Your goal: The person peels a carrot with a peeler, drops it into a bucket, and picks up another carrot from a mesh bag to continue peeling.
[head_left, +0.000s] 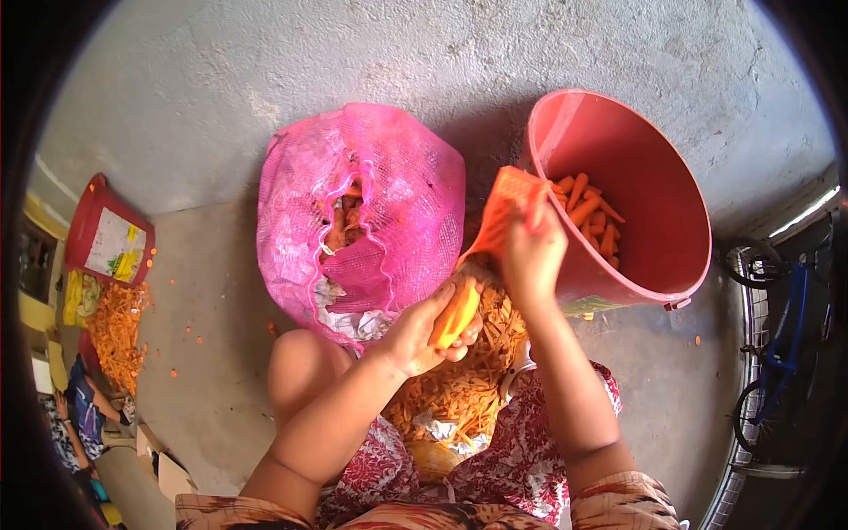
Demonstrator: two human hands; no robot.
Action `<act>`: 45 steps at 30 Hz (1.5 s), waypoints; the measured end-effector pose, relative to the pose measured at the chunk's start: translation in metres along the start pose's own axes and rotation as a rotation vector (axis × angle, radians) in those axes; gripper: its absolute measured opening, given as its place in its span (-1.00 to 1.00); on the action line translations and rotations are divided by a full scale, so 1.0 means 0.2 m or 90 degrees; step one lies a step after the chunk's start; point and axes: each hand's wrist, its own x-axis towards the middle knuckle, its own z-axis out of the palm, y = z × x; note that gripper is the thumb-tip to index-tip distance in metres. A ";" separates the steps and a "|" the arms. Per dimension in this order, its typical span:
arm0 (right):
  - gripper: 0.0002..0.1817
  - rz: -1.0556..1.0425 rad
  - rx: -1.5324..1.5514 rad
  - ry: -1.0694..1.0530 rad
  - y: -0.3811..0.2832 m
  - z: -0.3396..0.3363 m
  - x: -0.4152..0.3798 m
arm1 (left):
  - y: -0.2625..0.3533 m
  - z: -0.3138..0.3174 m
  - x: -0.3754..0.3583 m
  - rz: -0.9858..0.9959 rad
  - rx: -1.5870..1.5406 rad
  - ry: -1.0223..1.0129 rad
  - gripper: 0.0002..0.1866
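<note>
My left hand (424,331) is closed round a thick peeled carrot (457,314), yellow-orange and held slanting over my lap. My right hand (535,256), higher up beside the bucket rim, grips an orange plastic tool (505,208) with slots in its broad face; its lower end reaches down toward the carrot. Beneath both hands, between my knees, lies a heap of carrot peelings (459,397). To the right a red bucket (654,194) leans open toward me, with several orange carrots (587,208) inside.
A pink mesh sack (411,185) with carrots in it stands by the grey wall (353,53). On the left are another red bucket (88,208), a spill of peelings (119,327) and people seated nearby. A blue bicycle (782,353) is at the right.
</note>
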 end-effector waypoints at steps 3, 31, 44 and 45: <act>-0.84 0.179 0.231 0.057 0.02 -0.08 0.12 | 0.03 0.03 -0.01 0.016 0.030 0.066 -0.68; -0.89 0.175 0.219 -0.088 -0.16 -0.02 -0.05 | 0.04 -0.03 0.02 0.020 -0.001 0.118 -0.65; -0.89 -0.011 0.127 -0.225 -0.17 0.03 -0.25 | 0.02 -0.15 0.06 0.100 -0.117 0.131 -0.64; -0.91 -0.013 0.098 -0.218 -0.17 0.03 -0.25 | 0.01 -0.15 0.06 0.090 -0.093 0.142 -0.65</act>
